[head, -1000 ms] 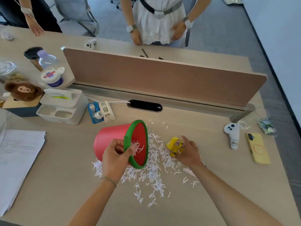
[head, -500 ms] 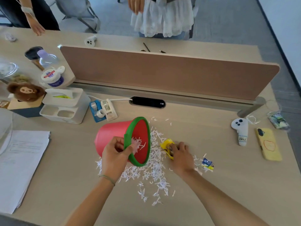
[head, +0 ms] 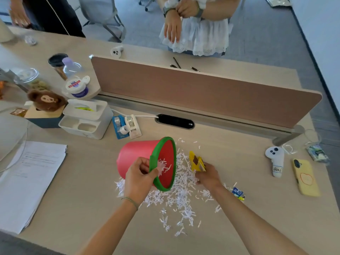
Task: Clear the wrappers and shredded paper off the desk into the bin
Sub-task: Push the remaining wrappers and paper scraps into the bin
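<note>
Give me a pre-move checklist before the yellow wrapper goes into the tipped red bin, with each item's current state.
1. Bin steadied: ok. The left hand grips the green rim of the red bin, which lies on its side.
2. Bin mouth faces the wrapper: ok; it opens to the right.
3. Wrapper secured: ok. The right hand pinches the yellow wrapper just right of the rim.
4. Wrapper past the rim: not ok; it is outside the bin.
5. Shredded paper cleared: not ok. Most lies on the desk; a few strips are inside the bin.
6. Other wrappers: not ok. A blue-and-yellow wrapper lies beside the right forearm.
</note>
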The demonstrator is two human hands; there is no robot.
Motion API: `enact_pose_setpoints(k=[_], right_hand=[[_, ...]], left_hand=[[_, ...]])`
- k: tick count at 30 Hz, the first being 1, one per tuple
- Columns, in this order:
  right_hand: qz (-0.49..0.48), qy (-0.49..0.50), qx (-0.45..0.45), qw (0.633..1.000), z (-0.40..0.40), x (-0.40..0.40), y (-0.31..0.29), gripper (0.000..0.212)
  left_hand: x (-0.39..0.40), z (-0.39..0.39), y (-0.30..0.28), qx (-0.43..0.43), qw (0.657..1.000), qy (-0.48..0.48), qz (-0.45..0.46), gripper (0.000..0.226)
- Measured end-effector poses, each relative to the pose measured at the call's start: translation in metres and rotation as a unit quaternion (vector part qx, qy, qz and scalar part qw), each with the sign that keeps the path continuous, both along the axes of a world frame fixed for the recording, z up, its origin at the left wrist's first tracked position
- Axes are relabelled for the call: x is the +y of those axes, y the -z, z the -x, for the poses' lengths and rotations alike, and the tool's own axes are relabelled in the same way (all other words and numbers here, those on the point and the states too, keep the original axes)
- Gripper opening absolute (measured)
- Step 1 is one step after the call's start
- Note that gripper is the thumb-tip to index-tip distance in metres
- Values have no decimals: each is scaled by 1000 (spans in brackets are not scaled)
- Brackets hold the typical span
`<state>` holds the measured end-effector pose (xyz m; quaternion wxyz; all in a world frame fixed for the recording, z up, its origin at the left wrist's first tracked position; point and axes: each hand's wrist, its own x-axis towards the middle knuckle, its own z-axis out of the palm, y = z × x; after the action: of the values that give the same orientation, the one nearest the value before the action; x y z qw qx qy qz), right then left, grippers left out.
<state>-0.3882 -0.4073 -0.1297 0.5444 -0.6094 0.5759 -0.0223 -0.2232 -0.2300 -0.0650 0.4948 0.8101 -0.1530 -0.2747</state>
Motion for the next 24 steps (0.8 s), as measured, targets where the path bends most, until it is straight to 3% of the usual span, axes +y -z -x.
enact_pose_setpoints(k=[5, 12, 18, 21, 24], right_hand=[[-12, -6, -124, 992, -32, 11, -45, 32], [-20, -106, -118, 987, -87, 39, -52, 34], [-41, -172, -116, 977, -106, 44, -46, 68], [-58, -217, -140, 964, -106, 46, -60, 49], [-33, -194, -145, 970, -92, 32, -74, 29]], left_hand=[[3, -5, 1, 16, 1000, -17, 18, 22], [10, -16, 1, 55, 997, -40, 44, 32], [15, -21, 1, 41, 998, -35, 44, 26], [15, -22, 0, 39, 998, -39, 41, 27], [15, -20, 0, 36, 998, -32, 31, 27]])
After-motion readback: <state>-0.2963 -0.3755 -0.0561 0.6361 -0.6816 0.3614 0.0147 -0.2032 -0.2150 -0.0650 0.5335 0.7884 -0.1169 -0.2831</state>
